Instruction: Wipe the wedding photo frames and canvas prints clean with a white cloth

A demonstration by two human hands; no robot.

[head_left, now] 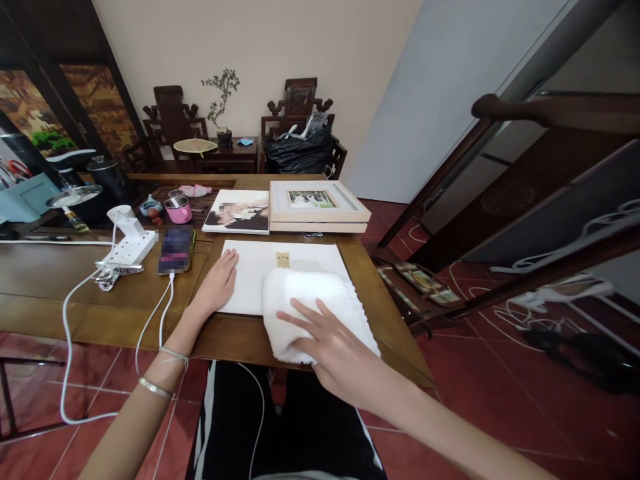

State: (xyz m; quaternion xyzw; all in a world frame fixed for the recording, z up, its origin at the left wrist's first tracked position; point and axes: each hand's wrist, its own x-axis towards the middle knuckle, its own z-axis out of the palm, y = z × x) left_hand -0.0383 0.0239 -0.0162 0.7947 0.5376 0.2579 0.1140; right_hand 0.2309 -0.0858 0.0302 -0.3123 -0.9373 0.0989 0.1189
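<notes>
A white flat panel [245, 277] lies on the wooden table in front of me, with a small beige piece with dark spots [283, 259] on its upper middle. My left hand [220, 280] rests flat at the panel's left edge, fingers stretched out together. Over the panel's right part and down past its near edge spreads a fluffy white cloth [320, 293]. My right hand [325, 340] presses on this cloth from above, its fingers spread and its thumb bent against a fold near the table's front edge. The cloth hides much of the panel.
Behind the panel lie a photo print [237, 213] and stacked picture frames [320, 203]. To the left are a charging phone [175, 250], a power strip [133, 247], a metal clip [113, 273] and a pink cup [179, 211]. A wooden chair [480, 193] stands at the right.
</notes>
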